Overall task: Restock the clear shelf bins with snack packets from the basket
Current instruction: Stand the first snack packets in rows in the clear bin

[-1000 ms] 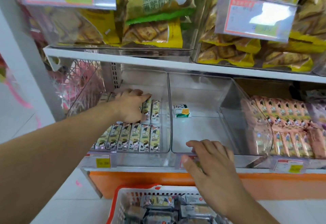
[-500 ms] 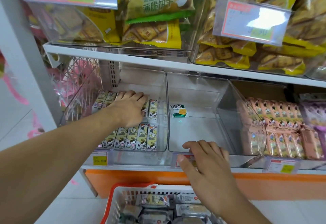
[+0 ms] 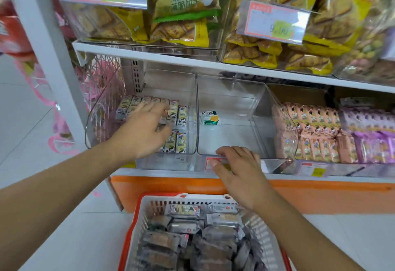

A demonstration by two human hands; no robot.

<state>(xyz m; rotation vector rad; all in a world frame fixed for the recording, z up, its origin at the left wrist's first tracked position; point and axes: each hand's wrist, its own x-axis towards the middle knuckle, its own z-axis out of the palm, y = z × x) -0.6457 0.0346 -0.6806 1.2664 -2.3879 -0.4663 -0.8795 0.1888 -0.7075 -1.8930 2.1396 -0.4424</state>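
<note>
Neither hand grips a packet: the left hand (image 3: 143, 130) lies inside the left clear bin (image 3: 94, 121), fingers spread loosely over the rows of snack packets (image 3: 181, 119) along the shelf's left end, though blur hides whether they touch. The right hand (image 3: 239, 170) rests with fingers curled over the front rim of the middle bin (image 3: 235, 108), at the shelf's front edge. That bin holds only one green packet (image 3: 210, 118) near its back left corner. The basket (image 3: 141, 217) sits on the floor below the shelf, full of grey wrapped packets (image 3: 188, 226). The step looks like tidying the left bin's rows. Next, I judge, a hand must drop to the basket, take up packets, and lay them into a bin in straight rows.
</note>
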